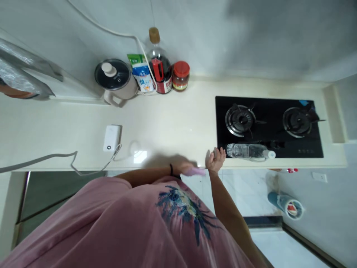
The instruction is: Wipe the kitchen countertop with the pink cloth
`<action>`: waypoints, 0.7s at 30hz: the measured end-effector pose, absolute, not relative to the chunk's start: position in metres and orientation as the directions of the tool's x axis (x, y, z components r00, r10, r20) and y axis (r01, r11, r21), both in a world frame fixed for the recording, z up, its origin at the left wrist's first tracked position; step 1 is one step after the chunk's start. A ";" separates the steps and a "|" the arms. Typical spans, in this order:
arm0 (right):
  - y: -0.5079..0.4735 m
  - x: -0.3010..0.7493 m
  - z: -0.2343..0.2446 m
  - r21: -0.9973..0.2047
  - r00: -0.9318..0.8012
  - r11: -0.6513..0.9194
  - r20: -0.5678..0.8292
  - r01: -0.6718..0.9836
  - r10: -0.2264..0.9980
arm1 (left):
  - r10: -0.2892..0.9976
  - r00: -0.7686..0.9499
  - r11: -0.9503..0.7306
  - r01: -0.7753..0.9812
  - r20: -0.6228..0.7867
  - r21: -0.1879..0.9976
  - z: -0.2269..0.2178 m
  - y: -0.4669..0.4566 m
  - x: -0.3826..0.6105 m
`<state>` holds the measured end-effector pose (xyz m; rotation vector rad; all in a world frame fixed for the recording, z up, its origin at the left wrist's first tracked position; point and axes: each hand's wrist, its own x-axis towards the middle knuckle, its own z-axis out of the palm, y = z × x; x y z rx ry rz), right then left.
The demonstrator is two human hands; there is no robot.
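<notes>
My left hand (182, 167), a dark band at its wrist, is at the front edge of the counter. It is closed on a thin pinkish-purple thing (196, 171) that looks like a cloth; both are blurred. My right hand (216, 160) rests on the counter edge by the left front corner of the stove, open, its fingers loosely bent and apart. Just beyond its fingertips a clear plastic bottle (249, 151) with a white cap lies on its side along the stove's front.
A black two-burner stove (267, 126) is set in the pale counter (173, 123). Along the wall stand a kettle-like pot (119, 83), a packet (142, 77), a dark sauce bottle (161, 72) and a red-lidded jar (181, 78). A white power bank (112, 137) with a cable lies left.
</notes>
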<state>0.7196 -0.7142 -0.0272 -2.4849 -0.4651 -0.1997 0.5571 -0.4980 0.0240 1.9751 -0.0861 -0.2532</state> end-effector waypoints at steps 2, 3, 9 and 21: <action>-0.714 0.719 -0.029 -0.526 0.935 -0.773 0.229 0.354 0.272 | -0.031 0.987 -0.396 0.130 -0.155 0.909 0.023 -0.436 0.559; -0.715 0.719 -0.030 -0.524 0.936 -0.776 0.224 0.350 0.270 | 0.059 0.986 -0.400 0.164 -0.153 0.902 0.023 -0.402 0.558; -0.716 0.719 -0.030 -0.508 0.935 -0.785 0.211 0.355 0.286 | 0.456 0.884 -0.654 0.408 -0.099 0.637 0.023 -0.278 0.532; -0.717 0.721 -0.034 -0.477 0.928 -0.797 0.218 0.371 0.301 | -0.348 0.935 -0.839 -0.280 -0.065 0.466 -0.004 -0.528 0.560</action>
